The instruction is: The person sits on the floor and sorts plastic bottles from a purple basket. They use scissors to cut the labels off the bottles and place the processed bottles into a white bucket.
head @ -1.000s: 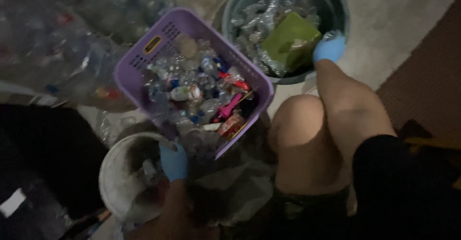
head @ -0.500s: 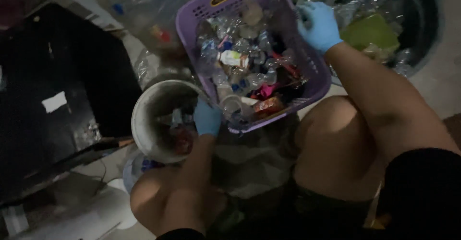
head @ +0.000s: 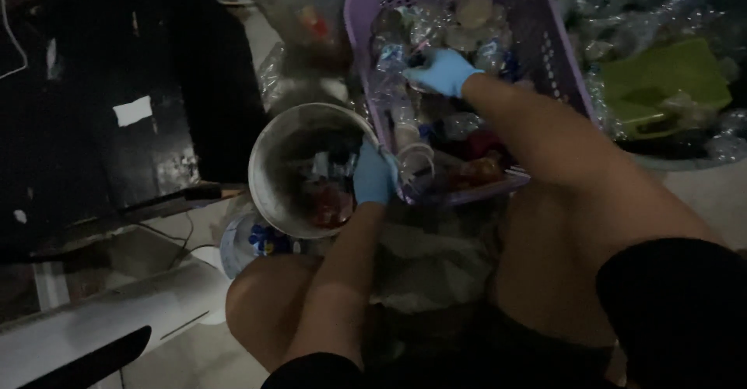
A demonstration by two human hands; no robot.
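Note:
A purple plastic basket (head: 545,39) full of clear plastic bottles and caps rests in front of my knees. My right hand (head: 443,70), in a blue glove, reaches into it from the right, fingers curled over the top of a long clear bottle (head: 397,117). My left hand (head: 372,175), also blue-gloved, grips the basket's near-left rim, right beside that bottle's lower end. Just left of this hand stands a round pale bucket (head: 268,163) with dark and red bits inside.
A teal tub (head: 704,155) at the right holds crushed bottles and a green plastic piece (head: 661,85). A large black object (head: 117,109) fills the left. A clear bag with blue caps (head: 257,241) lies under the bucket. A white board (head: 101,319) lies at lower left.
My right hand left the teal tub's rim and moved left into the basket onto the bottles. My left hand stayed at the basket's corner. The view shifted closer and leftward.

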